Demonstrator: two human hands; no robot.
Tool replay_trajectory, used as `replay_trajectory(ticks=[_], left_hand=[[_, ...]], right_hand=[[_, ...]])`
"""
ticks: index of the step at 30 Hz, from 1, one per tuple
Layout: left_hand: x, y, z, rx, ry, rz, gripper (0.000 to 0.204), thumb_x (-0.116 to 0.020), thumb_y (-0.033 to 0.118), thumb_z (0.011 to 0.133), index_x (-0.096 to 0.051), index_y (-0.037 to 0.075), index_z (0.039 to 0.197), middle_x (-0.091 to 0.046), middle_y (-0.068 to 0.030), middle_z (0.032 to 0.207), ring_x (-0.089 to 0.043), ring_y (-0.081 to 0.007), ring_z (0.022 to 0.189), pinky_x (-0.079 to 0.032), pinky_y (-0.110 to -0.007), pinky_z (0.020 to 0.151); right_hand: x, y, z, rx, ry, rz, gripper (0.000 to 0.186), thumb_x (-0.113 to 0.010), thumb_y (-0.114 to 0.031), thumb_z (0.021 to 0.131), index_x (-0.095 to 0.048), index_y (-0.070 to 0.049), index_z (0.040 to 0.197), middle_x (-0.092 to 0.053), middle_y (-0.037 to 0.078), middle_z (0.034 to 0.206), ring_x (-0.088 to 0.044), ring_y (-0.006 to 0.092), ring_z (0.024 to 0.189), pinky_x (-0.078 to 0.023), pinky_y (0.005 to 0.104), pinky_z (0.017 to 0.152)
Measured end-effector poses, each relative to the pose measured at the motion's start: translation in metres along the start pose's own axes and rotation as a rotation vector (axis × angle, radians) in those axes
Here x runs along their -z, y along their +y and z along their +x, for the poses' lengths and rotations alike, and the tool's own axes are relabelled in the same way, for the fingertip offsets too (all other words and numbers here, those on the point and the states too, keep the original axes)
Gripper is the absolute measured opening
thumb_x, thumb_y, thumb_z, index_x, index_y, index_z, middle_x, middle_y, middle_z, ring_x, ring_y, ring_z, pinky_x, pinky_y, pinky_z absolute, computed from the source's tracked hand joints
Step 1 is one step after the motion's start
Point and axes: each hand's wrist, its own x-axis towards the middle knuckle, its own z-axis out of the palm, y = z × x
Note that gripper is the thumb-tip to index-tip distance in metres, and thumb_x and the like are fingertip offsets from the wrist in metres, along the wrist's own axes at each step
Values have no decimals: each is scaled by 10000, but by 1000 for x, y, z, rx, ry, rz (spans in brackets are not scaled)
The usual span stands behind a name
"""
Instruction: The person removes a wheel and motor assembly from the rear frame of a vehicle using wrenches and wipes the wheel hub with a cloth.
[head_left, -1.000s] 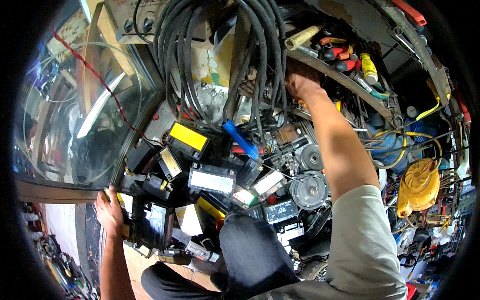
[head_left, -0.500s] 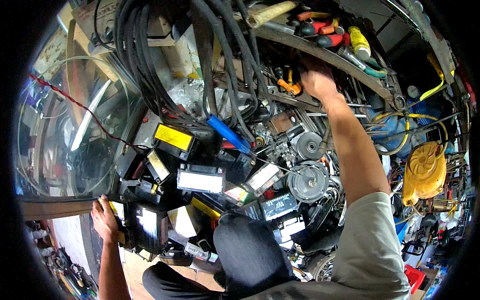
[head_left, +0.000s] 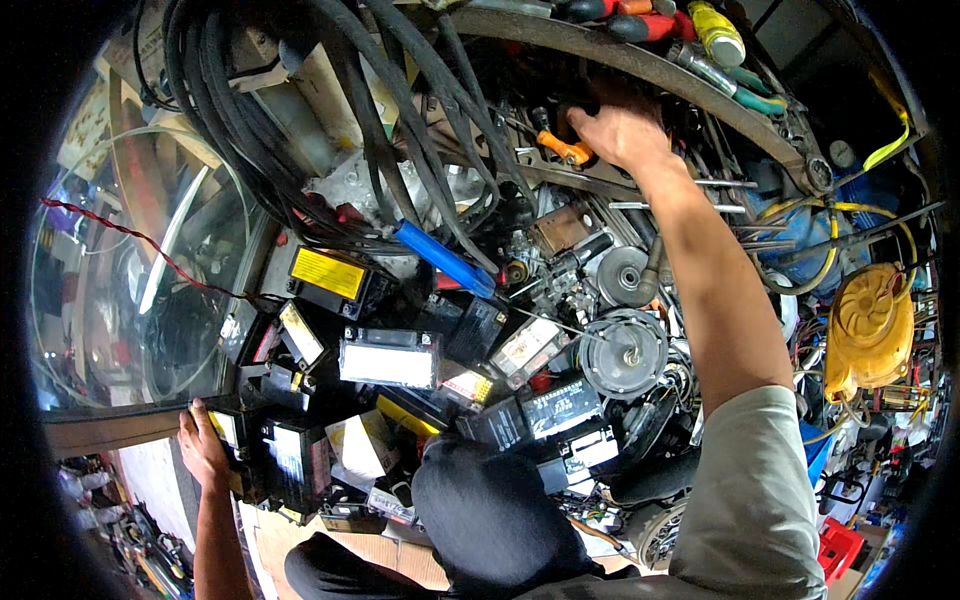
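Note:
My right hand (head_left: 622, 132) reaches deep among tools at the far side, below a curved metal bar (head_left: 640, 75). Its thumb shows, but the other fingertips sink into shadow, so whatever they touch is hidden. Just left of it lies an orange-handled tool (head_left: 565, 148). At the near left, my left hand (head_left: 204, 450) rests with fingers stretched along the side of a black battery (head_left: 232, 428), by the end of a wooden frame edge (head_left: 120, 432). I see nothing held in it.
Several batteries, one with a white label (head_left: 388, 360), crowd the middle. Black cables (head_left: 225, 140) hang at the far left near a glass pane (head_left: 130, 300). A blue-handled tool (head_left: 445, 260) and a round metal part (head_left: 622, 355) lie centrally. A yellow housing (head_left: 868, 325) stands right.
The whole view has shifted slightly. My right hand has turned a little among the tools, and its thumb now shows beside the orange-handled tool. The left hand stays at the battery.

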Motion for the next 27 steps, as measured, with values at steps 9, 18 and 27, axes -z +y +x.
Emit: replay_trajectory(ticks=[9, 18, 27], left_hand=[[6, 14, -7, -41, 38, -88, 679, -376, 640, 1042, -632, 16, 1123, -645, -313, 1054, -586, -495, 1057, -427, -554, 933], [6, 6, -4, -52, 34, -88, 667, -378, 631, 1050, -633, 19, 1123, -641, -319, 1033, -590, -506, 1008, -436, -559, 892], [1, 6, -9, -31, 95, -67, 650, -381, 625, 1050, -628, 34, 1167, -644, -299, 1082, -586, -495, 1069, -436, -553, 928]], right_hand=[[1, -24, 1, -45, 100, -53, 844, -676, -539, 909, -365, -133, 1581, -532, 224, 1491, -537, 416, 1339, -440, 462, 1135], [-17, -15, 5, -4, 220, 98, 724, -717, -213, 832, -484, -111, 1510, -577, 238, 1430, -563, 427, 1291, -462, 479, 1104], [-28, -6, 7, 185, 431, 103, 411, -684, -179, 859, -668, -1, 1229, -627, 239, 1328, -584, 439, 1225, -473, 479, 1079]])
